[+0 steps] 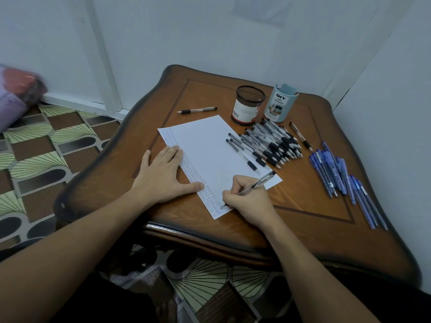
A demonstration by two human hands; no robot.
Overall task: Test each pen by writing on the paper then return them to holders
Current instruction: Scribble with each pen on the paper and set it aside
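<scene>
Here right hand (248, 201) fingers grip pen (254, 184) on paper (210, 145).

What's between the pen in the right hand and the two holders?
The pile of black pens lies on the table between the pen in the right hand and the mesh holder and blue holder. It lies low, so a lifted path over it looks clear; both holder tops are open.

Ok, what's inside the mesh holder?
No pens stick out of the mesh holder, and its far inner wall shows bare. The bottom is hidden behind its labelled front.
</scene>
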